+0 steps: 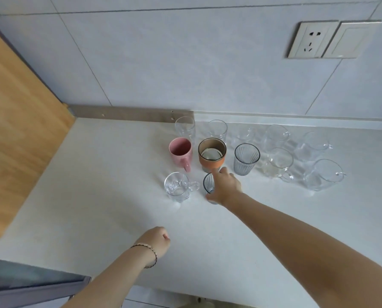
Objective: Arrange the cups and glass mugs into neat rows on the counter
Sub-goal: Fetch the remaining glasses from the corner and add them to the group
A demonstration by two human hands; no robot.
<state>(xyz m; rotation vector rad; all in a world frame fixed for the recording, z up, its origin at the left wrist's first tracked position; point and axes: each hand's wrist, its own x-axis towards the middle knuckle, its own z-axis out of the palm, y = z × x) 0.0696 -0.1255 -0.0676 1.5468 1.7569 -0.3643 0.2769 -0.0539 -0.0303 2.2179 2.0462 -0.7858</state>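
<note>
From the head view, the right hand reaches out over the white counter and wraps around a small ribbed grey glass, fingers curled over the far side and thumb low on the near side — the glass stands upright on the counter in the front row. Just to its left, apart from it, stands a clear glass mug with its handle pointing right toward the held glass.

Behind them sits a middle row: a pink mug with its handle toward the camera, an orange-banded cup, a taller ribbed grey glass, and a clear handled mug. Along the wall stand more clear glasses, the leftmost a tall tumbler; further clear mugs cluster at the right, one at the front.

The left hand hangs closed in a loose fist above the near counter, holding nothing — a braided bracelet circles its wrist.
</note>
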